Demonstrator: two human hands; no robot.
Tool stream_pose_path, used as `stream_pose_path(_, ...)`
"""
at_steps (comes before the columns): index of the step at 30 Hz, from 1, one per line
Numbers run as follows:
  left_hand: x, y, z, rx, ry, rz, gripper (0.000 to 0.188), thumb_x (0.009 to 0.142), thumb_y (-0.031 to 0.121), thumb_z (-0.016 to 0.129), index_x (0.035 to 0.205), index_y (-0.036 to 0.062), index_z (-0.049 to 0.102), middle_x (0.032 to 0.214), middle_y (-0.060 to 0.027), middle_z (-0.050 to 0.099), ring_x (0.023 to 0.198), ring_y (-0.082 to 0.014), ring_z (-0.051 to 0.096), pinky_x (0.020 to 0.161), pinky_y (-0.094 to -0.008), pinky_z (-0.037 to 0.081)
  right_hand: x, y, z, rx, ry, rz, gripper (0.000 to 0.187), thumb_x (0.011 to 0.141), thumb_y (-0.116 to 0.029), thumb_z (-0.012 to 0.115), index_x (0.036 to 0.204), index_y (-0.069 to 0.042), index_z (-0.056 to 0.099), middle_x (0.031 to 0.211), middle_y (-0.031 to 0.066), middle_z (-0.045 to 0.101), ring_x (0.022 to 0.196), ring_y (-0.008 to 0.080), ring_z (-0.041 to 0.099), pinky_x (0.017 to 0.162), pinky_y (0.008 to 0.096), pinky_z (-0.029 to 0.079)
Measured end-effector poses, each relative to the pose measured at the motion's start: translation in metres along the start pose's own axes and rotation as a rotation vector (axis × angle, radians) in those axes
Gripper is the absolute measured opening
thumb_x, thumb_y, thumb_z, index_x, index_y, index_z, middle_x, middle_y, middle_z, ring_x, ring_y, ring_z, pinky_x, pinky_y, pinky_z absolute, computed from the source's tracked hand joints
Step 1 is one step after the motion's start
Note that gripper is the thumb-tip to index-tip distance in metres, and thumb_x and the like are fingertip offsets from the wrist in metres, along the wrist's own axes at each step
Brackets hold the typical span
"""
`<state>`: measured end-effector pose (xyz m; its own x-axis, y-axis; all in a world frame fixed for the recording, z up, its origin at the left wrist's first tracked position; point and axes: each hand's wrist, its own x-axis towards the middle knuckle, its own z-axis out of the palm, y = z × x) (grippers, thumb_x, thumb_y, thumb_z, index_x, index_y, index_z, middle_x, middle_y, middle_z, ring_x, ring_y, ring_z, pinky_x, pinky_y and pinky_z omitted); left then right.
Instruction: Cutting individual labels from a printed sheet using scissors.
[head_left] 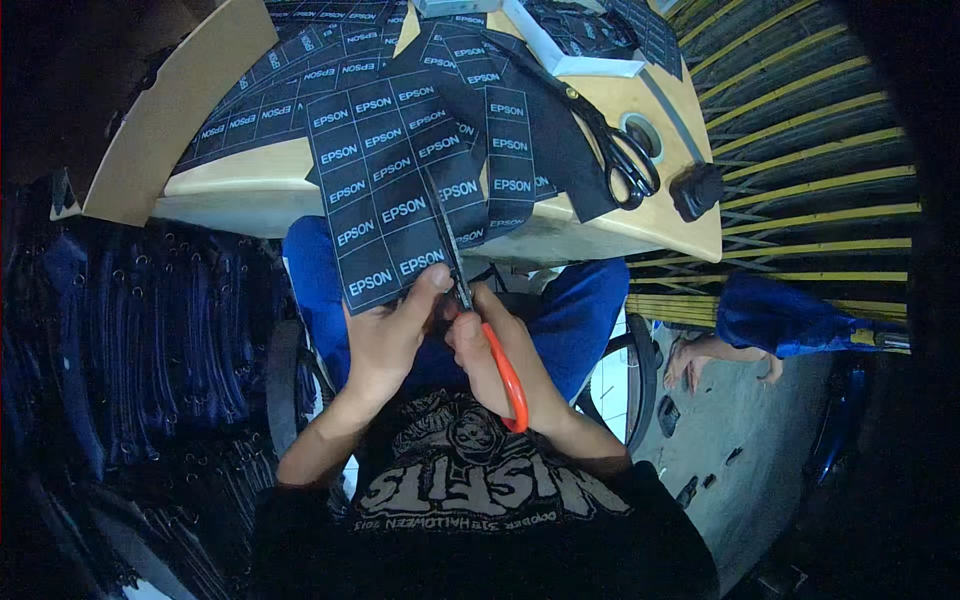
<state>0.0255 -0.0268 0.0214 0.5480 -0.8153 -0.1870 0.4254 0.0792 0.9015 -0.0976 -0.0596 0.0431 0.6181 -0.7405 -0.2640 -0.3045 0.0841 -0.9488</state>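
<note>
My left hand (385,345) grips the near edge of a black sheet (352,192) printed with white lettering in a grid of lines, thumb on top. The sheet slants up over the table's front edge. In my right hand (525,365) is a pair of scissors (512,385) with red handles. Their blades point away from me and lie along the sheet, at a grid line right of my left thumb. A narrower printed strip (510,150) hangs to the right of the blades. My right fingers are partly hidden behind the handles.
More printed black sheets (290,90) cover the light wooden table (235,170). Black-handled scissors (625,165), a tape roll (640,135) and a small dark object (695,190) lie at its right. Cardboard (180,110) stands left, above hanging dark straps (150,330). Another person's bare foot (690,360) shows at right.
</note>
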Motion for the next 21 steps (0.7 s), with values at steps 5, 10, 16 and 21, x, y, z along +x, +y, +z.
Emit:
stream_pose_path(5, 0.0003, -0.0029, -0.0060, 0.053, -0.020, 0.006, 0.014, 0.084, 0.016, 0.066, 0.084, 0.0020, 0.062, 0.062, 0.0015, 0.056, 0.046, -0.0037, 0.044, 0.040, -0.0190, 0.030, -0.0008, -0.0008, -0.0010, -0.030, -0.007, -0.111, 0.037, 0.091, -0.029, 0.051, 0.108, 0.002, 0.042, 0.076, 0.0189, 0.059, 0.072, 0.0332, 0.063, 0.064, 0.0378, 0.047)
stream_pose_path(10, -0.0020, -0.0018, -0.0047, 0.008, -0.028, 0.005, 0.014, 0.085, 0.016, 0.065, 0.084, 0.0025, 0.062, 0.062, 0.0018, 0.056, 0.046, -0.0034, 0.044, 0.040, -0.0187, 0.029, 0.0002, 0.0026, 0.0016, -0.017, -0.023, -0.061, 0.038, 0.092, -0.030, 0.049, 0.107, 0.003, 0.042, 0.075, 0.0177, 0.059, 0.070, 0.0274, 0.062, 0.063, 0.0358, 0.047)
stream_pose_path(16, -0.0033, -0.0020, -0.0049, 0.007, -0.011, -0.006, 0.013, 0.084, 0.015, 0.066, 0.086, 0.0025, 0.062, 0.067, 0.0010, 0.059, 0.051, -0.0038, 0.048, 0.043, -0.0182, 0.033, -0.0008, 0.0046, 0.0055, 0.016, 0.003, -0.071, 0.047, 0.092, -0.043, 0.044, 0.105, 0.003, 0.044, 0.071, 0.0100, 0.053, 0.064, 0.0171, 0.054, 0.057, 0.0298, 0.043)
stream_pose_path(21, -0.0035, -0.0009, -0.0023, -0.027, 0.010, 0.014, 0.012, 0.083, 0.013, 0.067, 0.085, 0.0030, 0.062, 0.068, 0.0017, 0.059, 0.052, -0.0034, 0.048, 0.044, -0.0185, 0.033, -0.0023, 0.0037, 0.0059, -0.013, 0.021, -0.048, 0.056, 0.092, -0.053, 0.038, 0.101, 0.002, 0.047, 0.069, 0.0034, 0.049, 0.059, 0.0100, 0.048, 0.052, 0.0249, 0.040)
